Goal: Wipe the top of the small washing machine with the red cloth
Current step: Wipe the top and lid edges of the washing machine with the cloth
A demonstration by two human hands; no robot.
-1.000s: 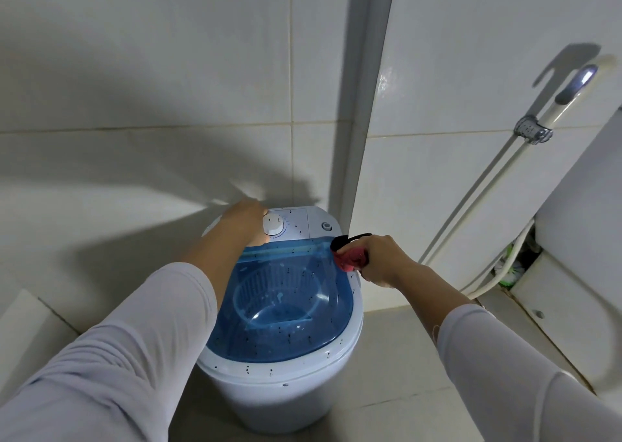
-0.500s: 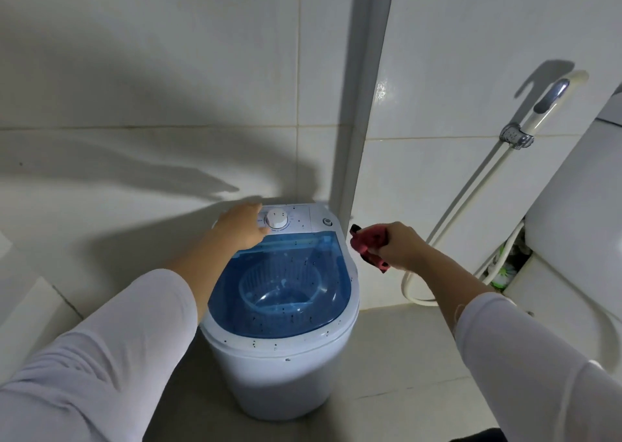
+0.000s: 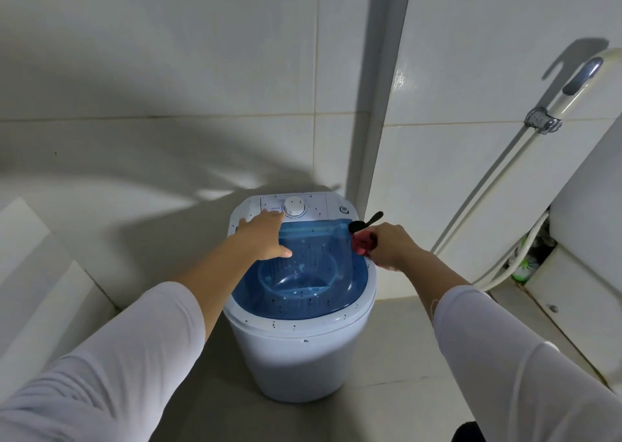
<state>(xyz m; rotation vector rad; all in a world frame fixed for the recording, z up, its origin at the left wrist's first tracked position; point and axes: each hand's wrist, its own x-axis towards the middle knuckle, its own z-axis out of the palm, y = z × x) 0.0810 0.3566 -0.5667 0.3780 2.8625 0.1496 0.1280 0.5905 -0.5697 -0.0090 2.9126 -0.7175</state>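
Note:
The small white washing machine [image 3: 299, 357] stands on the floor in the wall corner. Its clear blue lid [image 3: 303, 283] carries many dark specks, and a white dial [image 3: 294, 205] sits on the rear panel. My left hand [image 3: 261, 238] lies flat on the lid's back left, fingers spread, just below the dial. My right hand [image 3: 387, 244] grips the bunched red cloth [image 3: 363, 243] at the lid's right rim. A dark strip sticks up from the cloth.
A bidet sprayer [image 3: 579, 78] with white hoses [image 3: 488, 186] hangs on the right wall. A white toilet [image 3: 592, 239] stands at the far right. Tiled walls close in behind and to the left. Bare floor lies in front of the machine.
My right hand has brought the red cloth from off the machine's right side back to the lid's right rim. My left hand slid forward from the dial onto the lid.

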